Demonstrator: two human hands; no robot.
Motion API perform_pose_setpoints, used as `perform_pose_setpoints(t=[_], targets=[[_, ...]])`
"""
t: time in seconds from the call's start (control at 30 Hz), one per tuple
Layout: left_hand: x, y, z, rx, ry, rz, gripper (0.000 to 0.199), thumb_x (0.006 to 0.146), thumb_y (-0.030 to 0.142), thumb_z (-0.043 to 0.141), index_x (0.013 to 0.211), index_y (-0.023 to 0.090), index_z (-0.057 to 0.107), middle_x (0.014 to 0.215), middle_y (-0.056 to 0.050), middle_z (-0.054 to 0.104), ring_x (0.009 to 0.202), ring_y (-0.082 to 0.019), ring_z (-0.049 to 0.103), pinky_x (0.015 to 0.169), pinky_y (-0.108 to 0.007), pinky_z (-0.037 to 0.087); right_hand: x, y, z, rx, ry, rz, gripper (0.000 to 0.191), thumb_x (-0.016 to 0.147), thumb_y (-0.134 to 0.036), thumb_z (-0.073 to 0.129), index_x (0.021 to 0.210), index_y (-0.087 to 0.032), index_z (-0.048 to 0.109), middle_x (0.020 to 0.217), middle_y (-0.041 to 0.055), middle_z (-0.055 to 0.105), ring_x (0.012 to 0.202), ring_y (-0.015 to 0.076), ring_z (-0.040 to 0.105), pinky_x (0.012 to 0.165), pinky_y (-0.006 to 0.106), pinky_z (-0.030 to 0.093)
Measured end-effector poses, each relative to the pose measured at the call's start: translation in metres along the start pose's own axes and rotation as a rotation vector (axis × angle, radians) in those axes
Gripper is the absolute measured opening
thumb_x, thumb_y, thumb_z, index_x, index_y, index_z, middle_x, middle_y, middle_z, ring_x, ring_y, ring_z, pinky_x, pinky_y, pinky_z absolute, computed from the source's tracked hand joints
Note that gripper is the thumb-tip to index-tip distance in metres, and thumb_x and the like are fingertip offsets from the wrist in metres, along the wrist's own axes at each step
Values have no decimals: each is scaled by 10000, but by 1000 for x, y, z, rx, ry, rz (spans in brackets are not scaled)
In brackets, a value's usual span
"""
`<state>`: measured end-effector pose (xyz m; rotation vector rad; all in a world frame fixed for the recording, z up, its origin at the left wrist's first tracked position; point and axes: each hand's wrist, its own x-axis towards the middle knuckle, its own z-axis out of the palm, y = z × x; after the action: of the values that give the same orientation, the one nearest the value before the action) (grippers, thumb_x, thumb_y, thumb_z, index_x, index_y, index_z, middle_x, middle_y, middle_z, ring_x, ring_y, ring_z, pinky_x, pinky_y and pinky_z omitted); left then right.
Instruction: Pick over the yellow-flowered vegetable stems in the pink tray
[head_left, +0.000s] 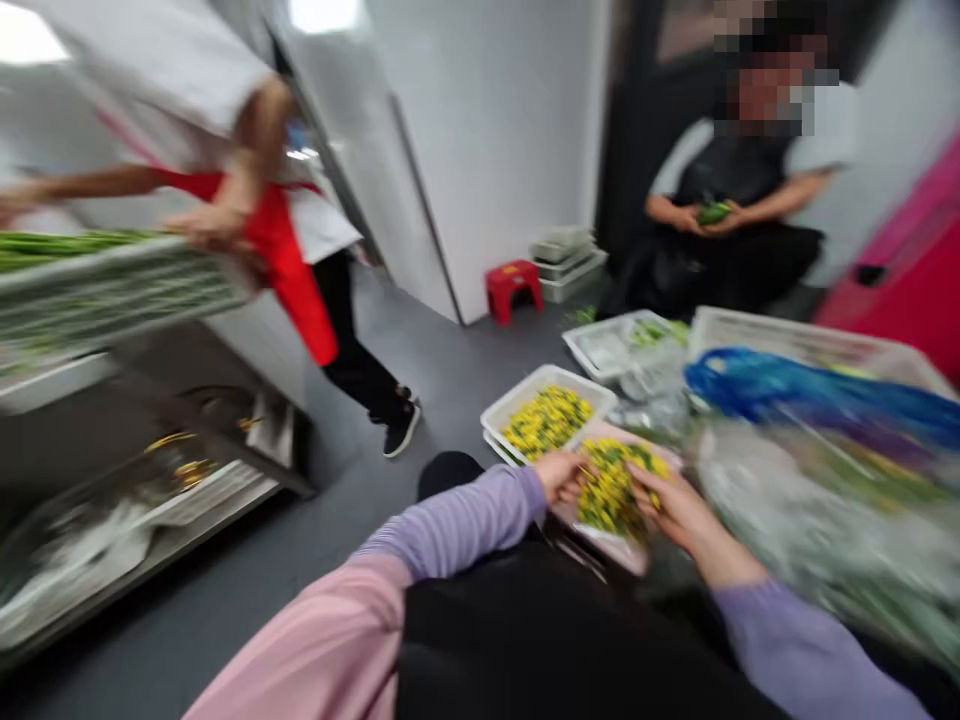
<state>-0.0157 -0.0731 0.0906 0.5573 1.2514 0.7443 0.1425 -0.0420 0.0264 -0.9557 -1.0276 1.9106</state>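
Yellow flowers with green stems (611,492) lie heaped over a pale pink tray (626,555) close to my lap. My left hand (562,477) is at the heap's left side, its fingers closed in a pinch on some flowers. On the right side my right hand (666,505) has its thumb and fingers pressed together on more of them. Just beyond my left hand, a white basket (491,412) holds many yellow flowers.
A white tray (577,345) with greens stands farther back. Right of my hands lie clear plastic bags (795,500) and a blue bag (787,385). One person (757,170) crouches holding a green vegetable; another, in a red apron (289,270), leans over a rack at left. A red stool (514,288) stands behind.
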Motion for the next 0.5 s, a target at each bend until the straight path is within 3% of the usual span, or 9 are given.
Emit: perform_pose_setpoints(t=[0.03, 0.1, 0.23, 0.3, 0.4, 0.5], targets=[[17, -1, -5, 15, -42, -44, 253, 824, 274, 363, 675, 113, 489, 413, 63, 292, 311, -15, 136, 356, -142, 72, 6, 3, -10, 94, 44, 47, 264, 643, -309, 690, 693, -181, 466, 489, -81, 363, 356, 29, 308, 304, 139, 220], [43, -4, -11, 29, -126, -104, 263, 838, 326, 349, 721, 130, 481, 441, 69, 294, 314, -15, 125, 356, -150, 46, 15, 5, -24, 204, 74, 73, 310, 595, -294, 722, 684, -179, 448, 497, -86, 356, 351, 13, 277, 303, 131, 164], [66, -20, -8, 124, -236, -191, 321, 834, 411, 341, 757, 138, 491, 466, 68, 305, 316, -25, 139, 341, -174, 70, 20, -6, -31, 245, 113, 55, 313, 593, -354, 711, 712, -173, 485, 558, -67, 420, 374, 16, 325, 305, 135, 186], [77, -31, -4, 288, -182, -218, 367, 830, 448, 341, 772, 129, 514, 466, 57, 342, 317, -31, 175, 340, -180, 109, 19, -13, -35, 242, 142, 41, 323, 607, -414, 684, 709, -172, 495, 580, -53, 447, 393, 30, 368, 308, 145, 218], [96, -42, 3, 499, -11, -213, 371, 818, 469, 371, 775, 128, 509, 468, 42, 390, 330, -42, 247, 353, -180, 155, 21, -22, -44, 247, 223, 3, 342, 590, -441, 679, 680, -169, 492, 578, -42, 465, 411, 50, 409, 314, 160, 241], [106, -39, 4, 412, -7, -225, 399, 822, 506, 328, 819, 139, 483, 478, 53, 372, 329, -34, 225, 365, -170, 144, 21, -25, -49, 134, 293, -26, 311, 578, -399, 686, 658, -157, 509, 534, -31, 476, 400, 66, 418, 313, 176, 235]])
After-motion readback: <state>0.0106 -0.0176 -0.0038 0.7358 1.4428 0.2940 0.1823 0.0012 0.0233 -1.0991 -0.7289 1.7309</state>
